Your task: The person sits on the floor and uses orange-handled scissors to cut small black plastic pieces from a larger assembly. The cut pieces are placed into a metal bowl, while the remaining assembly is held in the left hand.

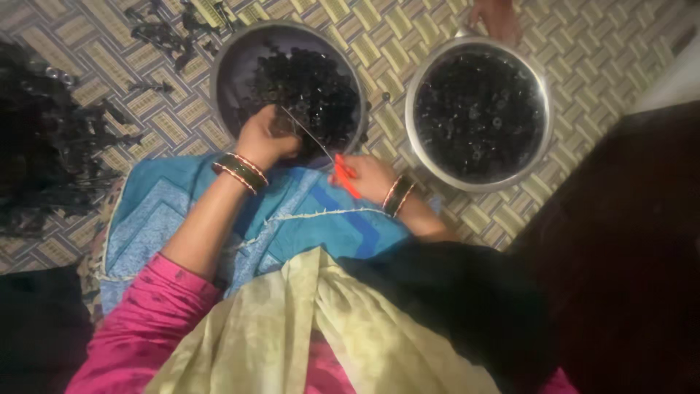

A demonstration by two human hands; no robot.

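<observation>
Thin wire slanting between two hands over a bowl of small black parts

The left hand (266, 138) is curled at the near rim of the dark bowl (226, 80), its fingers closed on the upper end of a thin wire (306, 135). The wire's long axis runs down and to the right to the right hand (368, 177), which pinches a red-handled tool (347, 177) just off the rim. The left hand is nearer the black parts (313, 91); a steel bowl (543, 87) of more parts lies right, on the woven mat (394, 44).
</observation>
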